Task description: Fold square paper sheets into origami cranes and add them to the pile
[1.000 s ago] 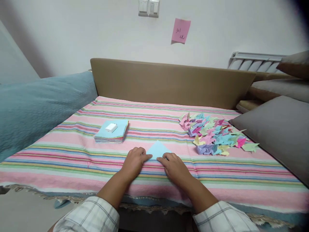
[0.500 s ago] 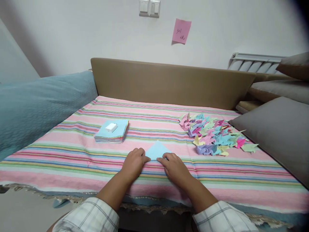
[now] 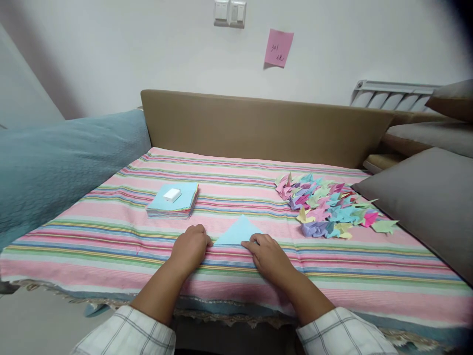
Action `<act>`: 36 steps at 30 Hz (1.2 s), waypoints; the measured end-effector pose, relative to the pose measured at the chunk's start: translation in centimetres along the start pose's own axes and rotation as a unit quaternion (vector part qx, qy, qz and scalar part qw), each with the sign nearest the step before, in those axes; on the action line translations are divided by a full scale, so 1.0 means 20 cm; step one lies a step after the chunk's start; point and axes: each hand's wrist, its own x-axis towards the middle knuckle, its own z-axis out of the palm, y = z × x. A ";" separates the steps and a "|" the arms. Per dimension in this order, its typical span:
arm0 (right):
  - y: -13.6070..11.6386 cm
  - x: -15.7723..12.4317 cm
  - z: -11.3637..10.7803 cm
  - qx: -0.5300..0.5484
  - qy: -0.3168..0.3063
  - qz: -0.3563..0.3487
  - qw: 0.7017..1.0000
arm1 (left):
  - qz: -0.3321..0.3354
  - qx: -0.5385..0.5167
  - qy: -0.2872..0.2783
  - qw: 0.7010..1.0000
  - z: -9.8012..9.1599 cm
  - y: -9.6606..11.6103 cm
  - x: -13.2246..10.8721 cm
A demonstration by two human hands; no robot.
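Has slid the left hand (image 3: 190, 246) toward nine o'clock since the earlier frames, along the near edge of the light-blue paper triangle (image 3: 236, 231), baring more of its left half – with the right hand (image 3: 268, 254) kept in about the same place; now rests the left hand between eight and nine o'clock from the triangle, fingers curled in, at the left corner; cannot tell whether pinching that corner or only touching; rests the right hand at four o'clock, thumb tip down at the near edge, right corner hidden; cannot tell there either whether gripping or merely pressing; has the triangle flat on the striped cloth (image 3: 111, 236), between both hands, tip toward twelve, long edge toward six; shows at ten o'clock a stack of coloured paper (image 3: 188, 190), topped by a small white block (image 3: 172, 195); shows between two and three o'clock a spread of folded paper pieces (image 3: 325, 202) – pink, blue, green, yellow, purple – beside a grey cushion (image 3: 424, 192); shows at twelve a brown backboard (image 3: 258, 128), with a pink note (image 3: 279, 48) beyond.
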 end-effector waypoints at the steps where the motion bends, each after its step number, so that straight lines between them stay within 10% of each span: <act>1: 0.00 0.00 0.00 0.000 0.000 -0.001 1.000 | -0.005 0.004 -0.005 1.000 -0.01 -0.01 0.00; 6: 0.00 0.00 0.00 -0.007 0.002 0.001 1.000 | -0.015 0.017 0.072 0.997 -0.05 0.00 -0.01; 13: -0.01 0.00 0.00 -0.006 0.005 0.009 1.000 | 0.244 -0.065 0.092 0.963 0.09 0.21 -0.06; 36: 0.30 -0.11 -0.15 0.029 -0.045 0.162 0.985 | 0.236 -0.051 0.050 0.969 0.15 0.23 -0.04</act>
